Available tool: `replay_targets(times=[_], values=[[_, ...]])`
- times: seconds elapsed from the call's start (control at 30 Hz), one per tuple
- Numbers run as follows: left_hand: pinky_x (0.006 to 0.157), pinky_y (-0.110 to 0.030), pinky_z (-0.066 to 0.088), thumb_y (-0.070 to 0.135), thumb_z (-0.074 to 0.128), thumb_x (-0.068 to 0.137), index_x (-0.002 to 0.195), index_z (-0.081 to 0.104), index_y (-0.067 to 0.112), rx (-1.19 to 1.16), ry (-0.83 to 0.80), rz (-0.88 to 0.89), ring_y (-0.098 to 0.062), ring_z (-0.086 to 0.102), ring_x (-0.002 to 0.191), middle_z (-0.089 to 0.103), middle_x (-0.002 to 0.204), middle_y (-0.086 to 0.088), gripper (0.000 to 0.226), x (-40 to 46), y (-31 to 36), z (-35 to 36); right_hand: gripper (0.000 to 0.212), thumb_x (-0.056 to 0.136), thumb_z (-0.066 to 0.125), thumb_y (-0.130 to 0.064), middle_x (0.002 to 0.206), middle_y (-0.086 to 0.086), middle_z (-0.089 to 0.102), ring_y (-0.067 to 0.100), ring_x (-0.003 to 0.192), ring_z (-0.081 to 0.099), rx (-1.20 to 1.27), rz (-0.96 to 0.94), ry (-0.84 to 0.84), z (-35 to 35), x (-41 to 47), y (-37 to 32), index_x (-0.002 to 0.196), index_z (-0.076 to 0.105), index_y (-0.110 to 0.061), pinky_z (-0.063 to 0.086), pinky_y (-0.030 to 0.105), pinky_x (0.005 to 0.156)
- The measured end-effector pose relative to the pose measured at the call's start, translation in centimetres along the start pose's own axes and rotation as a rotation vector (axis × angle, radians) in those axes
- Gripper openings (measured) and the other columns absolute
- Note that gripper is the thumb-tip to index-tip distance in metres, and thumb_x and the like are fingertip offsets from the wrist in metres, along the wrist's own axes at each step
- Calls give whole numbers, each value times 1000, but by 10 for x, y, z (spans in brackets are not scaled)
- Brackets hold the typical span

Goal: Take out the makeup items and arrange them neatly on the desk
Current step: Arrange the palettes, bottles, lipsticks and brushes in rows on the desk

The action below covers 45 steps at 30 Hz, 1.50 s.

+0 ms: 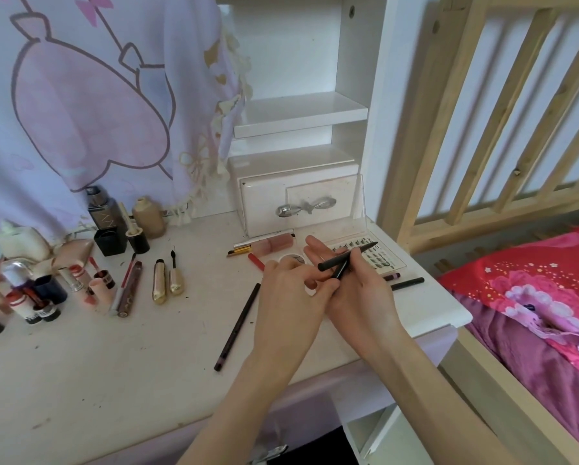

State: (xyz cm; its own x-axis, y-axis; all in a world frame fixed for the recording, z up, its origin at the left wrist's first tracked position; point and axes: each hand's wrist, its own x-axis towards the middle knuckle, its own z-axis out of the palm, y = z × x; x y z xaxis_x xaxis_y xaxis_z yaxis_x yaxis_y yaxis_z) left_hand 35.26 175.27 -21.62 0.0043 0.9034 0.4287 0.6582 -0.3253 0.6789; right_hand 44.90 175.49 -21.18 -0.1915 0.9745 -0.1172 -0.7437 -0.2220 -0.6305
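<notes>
My right hand [355,290] is shut on a thin black eyeliner pen [347,255], its tip pointing right over the false-lash tray [378,258]. My left hand [291,297] sits against the right one, its fingers closed near the pen's lower end; whether it grips the pen is hidden. On the white desk [113,364] lie a long dark pencil [237,327], two gold tubes [167,280], a brown-capped tube [128,290], a pink lipstick [274,245] and a round compact [291,260]. Bottles and lip tints [29,293] crowd the left edge.
A white drawer box [298,199] with a silver bow handle stands at the back under shelves. A pink cartoon curtain [80,95] hangs at left. A wooden bed rail [483,129] and red bedding [533,297] border the desk's right side.
</notes>
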Motion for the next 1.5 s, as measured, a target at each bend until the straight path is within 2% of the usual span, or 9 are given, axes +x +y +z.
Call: replay_targets(times=[0.2,0.3,0.4,0.53,0.63,0.83,1.03,1.23,1.5], values=[[70,-10,33,28,67,77,65,57,43,-177,-62,-68,-4,48,80,54,70,15,21,-3,-5,-12,39,102,25,-26,112,11,68,16,103,65,-108,-152,12,-6,-3,-13,77,51,-12,44,35,93],[63,-1,33,23,66,79,65,56,40,-139,-106,-81,10,49,71,58,67,19,24,-4,-16,-21,32,100,31,-17,82,11,64,24,82,63,-299,-208,41,-25,-8,-33,75,48,-10,50,36,85],[61,-4,35,22,65,81,75,63,32,-120,-142,-120,10,50,69,63,71,17,12,-7,-28,-22,25,99,38,-12,71,7,50,15,65,50,-759,-268,74,-44,-14,-50,85,59,-6,48,22,64],[61,-6,36,18,66,81,78,61,34,-139,-117,-152,4,51,69,63,78,14,17,-13,-35,-14,24,94,51,-11,84,-5,54,-2,69,49,-1555,-398,16,-63,-22,-65,110,65,-20,37,11,69],[61,-3,35,14,66,81,74,55,40,-146,-103,-133,10,49,66,59,72,18,29,-20,-35,-12,32,92,52,-6,90,-1,49,11,79,49,-1762,-380,-45,-76,-27,-64,117,63,-23,35,11,69],[63,-4,35,13,66,80,76,55,41,-145,-103,-78,11,47,63,55,70,20,31,-34,-33,-9,25,89,56,-3,96,-8,50,7,87,49,-1778,-321,-82,-93,-31,-62,109,67,-16,35,9,76],[70,-5,34,13,65,82,85,61,29,-46,-182,-7,2,49,75,54,77,18,17,-41,-35,-4,18,84,66,-9,95,0,60,16,95,47,-1850,-390,-165,-93,-25,-57,99,72,-18,38,26,87],[75,0,31,18,62,86,96,68,19,39,-223,67,0,45,80,48,90,13,12,-43,-32,7,17,79,71,-10,89,-2,60,14,92,48,-1774,-446,-119,-96,-17,-54,93,74,-19,32,7,81],[77,2,28,17,62,86,99,64,16,88,-204,86,-1,42,86,44,90,13,14,-37,-24,22,18,79,71,-10,94,-6,60,9,94,49,-1717,-456,-67,-102,-15,-53,93,73,-22,35,8,81]])
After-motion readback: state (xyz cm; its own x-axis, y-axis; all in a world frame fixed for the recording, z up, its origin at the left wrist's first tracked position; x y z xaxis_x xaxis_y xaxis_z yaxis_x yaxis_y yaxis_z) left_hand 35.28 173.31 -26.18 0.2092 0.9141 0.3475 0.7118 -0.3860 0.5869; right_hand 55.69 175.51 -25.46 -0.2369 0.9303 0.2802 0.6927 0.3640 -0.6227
